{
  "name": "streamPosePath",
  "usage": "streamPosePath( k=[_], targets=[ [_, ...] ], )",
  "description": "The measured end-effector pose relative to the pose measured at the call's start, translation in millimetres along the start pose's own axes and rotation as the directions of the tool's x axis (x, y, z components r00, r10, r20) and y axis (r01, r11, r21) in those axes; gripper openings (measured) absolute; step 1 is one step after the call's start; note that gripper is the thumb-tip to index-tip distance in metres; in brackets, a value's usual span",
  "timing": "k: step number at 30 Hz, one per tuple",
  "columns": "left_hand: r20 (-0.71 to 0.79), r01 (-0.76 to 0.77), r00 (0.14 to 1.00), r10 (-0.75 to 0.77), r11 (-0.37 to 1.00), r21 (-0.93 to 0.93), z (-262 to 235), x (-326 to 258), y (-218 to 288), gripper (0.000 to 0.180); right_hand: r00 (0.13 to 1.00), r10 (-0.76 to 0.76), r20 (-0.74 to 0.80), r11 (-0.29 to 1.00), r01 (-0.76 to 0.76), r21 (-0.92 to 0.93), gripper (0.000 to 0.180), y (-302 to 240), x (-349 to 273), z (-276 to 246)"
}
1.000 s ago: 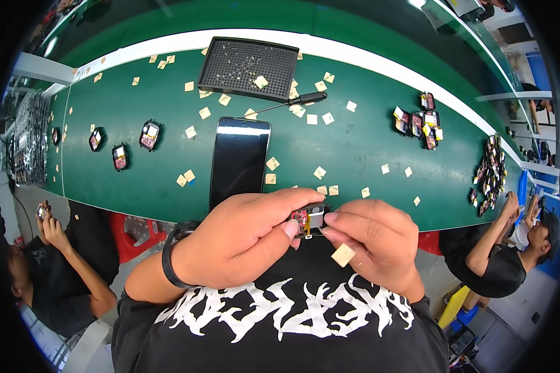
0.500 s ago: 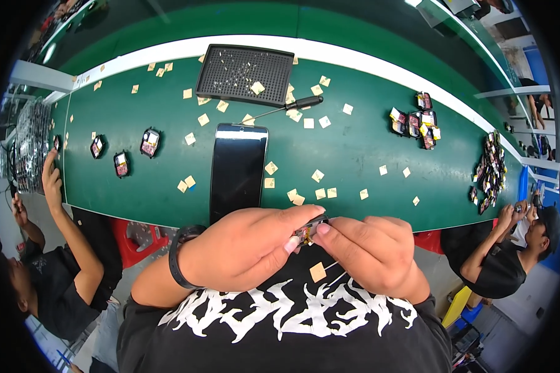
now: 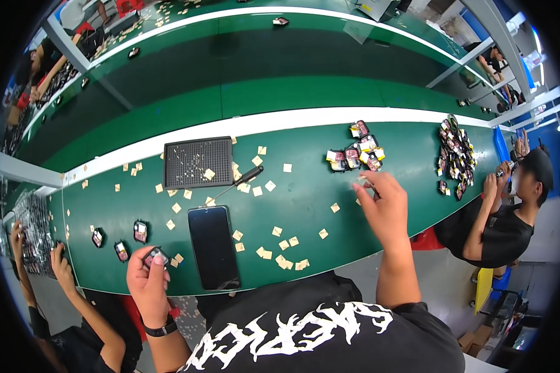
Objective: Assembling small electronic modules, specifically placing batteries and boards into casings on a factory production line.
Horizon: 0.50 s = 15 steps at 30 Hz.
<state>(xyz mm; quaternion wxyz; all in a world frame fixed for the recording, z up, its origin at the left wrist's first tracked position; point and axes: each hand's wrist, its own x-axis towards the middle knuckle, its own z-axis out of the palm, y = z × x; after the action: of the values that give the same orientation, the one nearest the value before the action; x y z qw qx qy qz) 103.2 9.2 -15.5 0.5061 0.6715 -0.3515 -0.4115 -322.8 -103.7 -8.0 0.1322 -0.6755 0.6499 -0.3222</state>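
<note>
My left hand (image 3: pixel 148 283) is closed on a small black-cased electronic module (image 3: pixel 157 256), its reddish circuit side facing up, above the table's near left part. Over the table's right half reaches my right hand (image 3: pixel 384 205), thumb and forefinger apart. A pale speck shows by its fingertips, too small to make out. Just beyond it lies a cluster of similar modules (image 3: pixel 353 155) with yellow and white parts. Two more modules, one (image 3: pixel 140 230) upright and one (image 3: pixel 121 251) tilted, rest near my left hand, with another (image 3: pixel 98 237) farther left.
A black phone (image 3: pixel 213 248) lies between my hands. Behind it are a screwdriver (image 3: pixel 250 173) and a black perforated tray (image 3: pixel 198 163). Small beige paper squares (image 3: pixel 282 244) are scattered about. At right is a module heap (image 3: pixel 456 152); people work at both ends.
My hands have parted from in front of my chest. The left carried the module left; the right moved forward to the cluster. The view has shifted, showing more of the far side.
</note>
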Motion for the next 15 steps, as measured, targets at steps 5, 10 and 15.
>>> streamPosePath(
  k=[5, 10, 15],
  targets=[
    [-0.024, 0.080, 0.996, -0.083, 0.990, -0.119, -13, -5, -3, 0.015, 0.975, -0.216, 0.059, 0.911, 0.223, -0.347, 0.031, 9, 18, 19],
    [0.144, 0.086, 0.988, -0.064, 0.984, -0.156, 5, 9, 9, 0.017, 0.976, -0.211, 0.046, 0.888, 0.211, -0.408, 0.029, 36, 15, 13],
    [0.123, 0.130, 0.987, -0.102, 0.959, -0.250, -1, -2, 20, 0.016, 0.945, -0.316, 0.085, 0.870, 0.325, -0.372, 0.025, 44, 19, 23]
  ],
)
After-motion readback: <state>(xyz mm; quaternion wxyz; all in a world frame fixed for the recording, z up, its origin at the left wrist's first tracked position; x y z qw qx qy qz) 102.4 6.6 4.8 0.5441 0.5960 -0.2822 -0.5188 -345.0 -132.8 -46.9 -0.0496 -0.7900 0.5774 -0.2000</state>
